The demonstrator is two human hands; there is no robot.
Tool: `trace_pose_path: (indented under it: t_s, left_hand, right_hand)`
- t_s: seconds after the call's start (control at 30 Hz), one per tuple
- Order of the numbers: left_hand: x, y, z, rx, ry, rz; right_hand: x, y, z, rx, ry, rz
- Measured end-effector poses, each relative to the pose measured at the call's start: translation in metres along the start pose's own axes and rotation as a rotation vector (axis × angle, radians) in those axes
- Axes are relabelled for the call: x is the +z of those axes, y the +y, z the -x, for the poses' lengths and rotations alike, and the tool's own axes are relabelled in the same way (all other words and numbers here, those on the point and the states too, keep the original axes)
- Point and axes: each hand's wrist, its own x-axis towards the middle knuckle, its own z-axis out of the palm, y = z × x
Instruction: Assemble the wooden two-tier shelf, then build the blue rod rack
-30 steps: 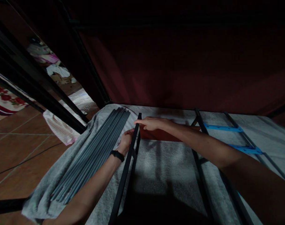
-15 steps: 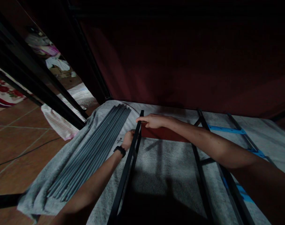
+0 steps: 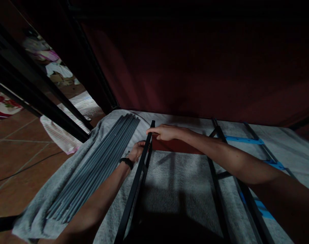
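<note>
My left hand [image 3: 137,150], with a dark band on its wrist, is curled against the outer side of a black metal bar [image 3: 134,184] that runs away from me. My right hand [image 3: 164,132] rests on top of the same bar near its far end, fingers closed over it. Behind that hand a reddish-brown panel [image 3: 178,145] sits between this bar and a second black bar [image 3: 218,159]. What the left fingers hold, if anything, is hidden by the bar.
A bundle of several grey rods [image 3: 98,166] lies on a grey towel [image 3: 180,176] at the left. Blue strips [image 3: 243,139] cross further black bars at the right. A dark red wall stands behind. Tiled floor [image 3: 19,162] and a black frame [image 3: 37,91] are at the left.
Both hands have stayed at the far end of the black bar, shifting only slightly. The view has drifted a little.
</note>
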Motion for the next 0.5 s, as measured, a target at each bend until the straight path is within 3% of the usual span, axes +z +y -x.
trace_pose_path:
  t_s: [0.1,0.3,0.5]
  left_hand:
    - [-0.003,-0.003,-0.004,-0.055,-0.035,-0.073]
    - [-0.004,-0.014,-0.007,-0.006,0.016,-0.232]
    - [-0.007,-0.006,0.002,-0.028,-0.072,-0.160]
  right_hand:
    - [-0.001,-0.001,0.000,0.009,0.008,0.000]
    - [-0.001,0.000,-0.002,-0.022,0.018,-0.011]
    - [0.000,0.000,-0.001,0.002,0.028,-0.042]
